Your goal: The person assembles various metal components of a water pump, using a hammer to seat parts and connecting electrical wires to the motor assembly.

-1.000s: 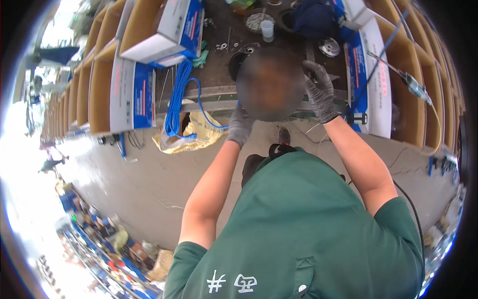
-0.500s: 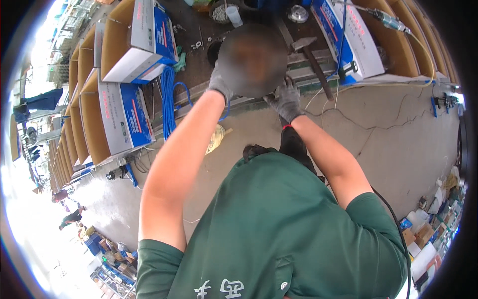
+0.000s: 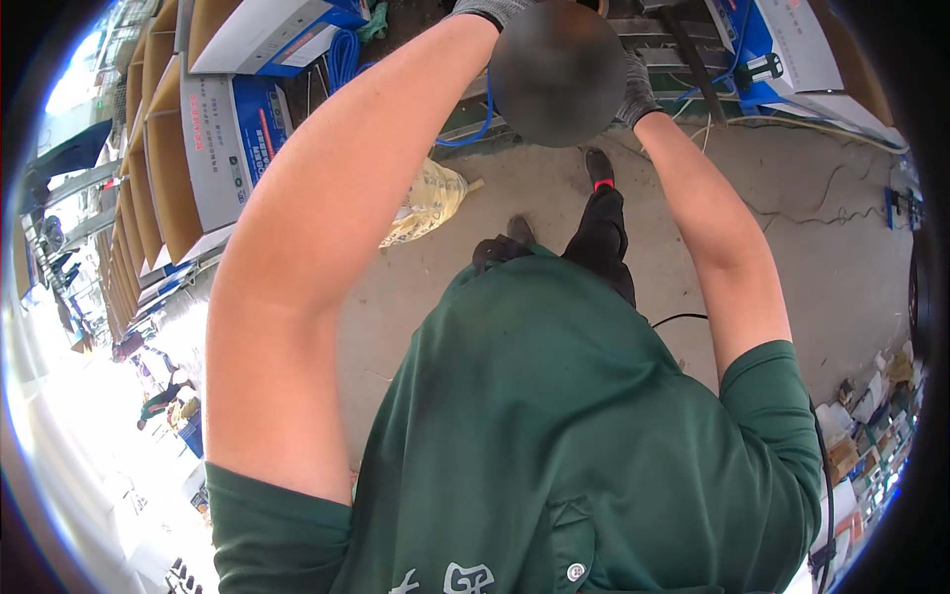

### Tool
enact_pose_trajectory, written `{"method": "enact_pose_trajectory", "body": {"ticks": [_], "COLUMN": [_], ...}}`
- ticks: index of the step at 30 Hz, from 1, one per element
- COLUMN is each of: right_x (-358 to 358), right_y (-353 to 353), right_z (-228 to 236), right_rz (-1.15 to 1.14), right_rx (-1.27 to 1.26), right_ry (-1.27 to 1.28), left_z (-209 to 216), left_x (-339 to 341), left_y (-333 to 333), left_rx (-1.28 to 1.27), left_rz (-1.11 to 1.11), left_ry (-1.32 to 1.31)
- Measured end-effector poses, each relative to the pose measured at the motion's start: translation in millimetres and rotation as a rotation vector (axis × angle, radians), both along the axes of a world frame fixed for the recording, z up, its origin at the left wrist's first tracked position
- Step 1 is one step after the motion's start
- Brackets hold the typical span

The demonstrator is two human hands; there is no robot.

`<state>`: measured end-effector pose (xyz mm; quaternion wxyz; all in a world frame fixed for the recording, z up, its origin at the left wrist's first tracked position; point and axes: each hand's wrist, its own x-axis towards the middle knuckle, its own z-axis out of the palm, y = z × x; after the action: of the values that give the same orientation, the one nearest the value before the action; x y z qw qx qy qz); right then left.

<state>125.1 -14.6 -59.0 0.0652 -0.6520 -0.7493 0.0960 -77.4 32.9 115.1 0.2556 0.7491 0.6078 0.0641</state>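
Note:
At the top of the head view, my left hand (image 3: pixel 492 8) in a grey glove reaches over the workbench; its fingers are cut off by the frame edge and a blurred round patch. My right hand (image 3: pixel 639 91), gloved too, is at the right side of that patch, near the bench's front edge. Its fingers are mostly hidden. What lies between the hands cannot be made out. A hammer (image 3: pixel 696 59), its dark handle pointing toward me, rests on the bench to the right of my right hand. Coiled blue cable (image 3: pixel 343 61) lies left of my left forearm.
Open cardboard boxes (image 3: pixel 210 148) with white and blue sides stand along the left, and another box (image 3: pixel 782 61) stands at the right. A yellowish printed bag (image 3: pixel 432 203) is on the floor below the bench. Thin cables (image 3: pixel 831 213) trail over the floor at right.
The view has shifted, so the bench and boxes sit higher in the picture. Both hands appear farther up and to the right, with my left arm reaching farther over the bench.

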Motion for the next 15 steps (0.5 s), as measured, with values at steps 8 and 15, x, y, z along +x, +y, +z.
{"method": "enact_pose_trajectory", "body": {"ticks": [8,15], "right_x": [8.4,3.1], "right_y": [-4.9,0.5], "right_z": [-0.9,12.5], "right_rz": [-0.001,0.014], "right_rx": [0.167,0.034], "right_ry": [0.251,0.251], "left_z": [3.4,4.2], "left_x": [8.7,5.6], "left_y": [3.3,7.3], "left_rx": [-0.072,-0.116], "left_rz": [-0.052,-0.059], "left_ry": [0.043,0.055]}}
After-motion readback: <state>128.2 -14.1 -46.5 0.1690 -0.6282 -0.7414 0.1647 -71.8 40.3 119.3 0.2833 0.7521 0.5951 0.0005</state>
